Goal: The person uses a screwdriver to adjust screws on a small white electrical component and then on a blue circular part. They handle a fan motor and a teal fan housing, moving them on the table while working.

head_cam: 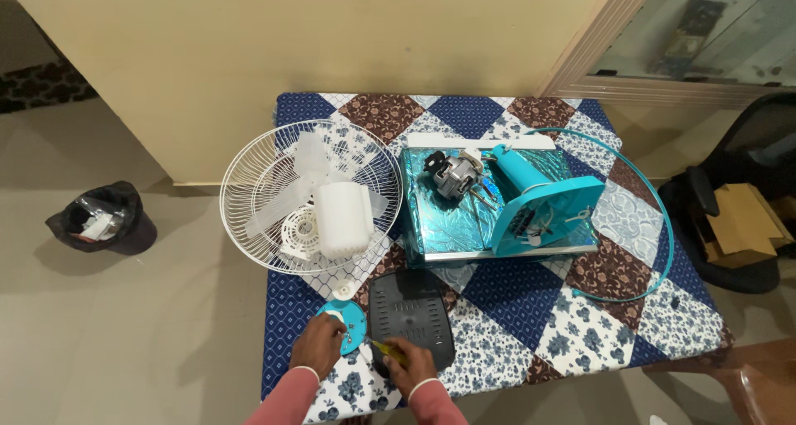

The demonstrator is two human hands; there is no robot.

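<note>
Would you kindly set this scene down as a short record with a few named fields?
Surface: table under a patchwork floral cloth
Left hand: resting on a small turquoise disc
Right hand: holding a yellow-handled tool against a black plastic cover
Behind the hands: white fan grille with clear blades and a white cap
Centre: motor and turquoise housing on a shiny board
Right: turquoise ring
Floor: black bin on the left

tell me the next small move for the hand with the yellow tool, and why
Probably bring the tool tip onto the black vented cover. The right hand grips the yellow tool at that cover's near edge, while the left hand rests on the turquoise disc beside it.
</note>
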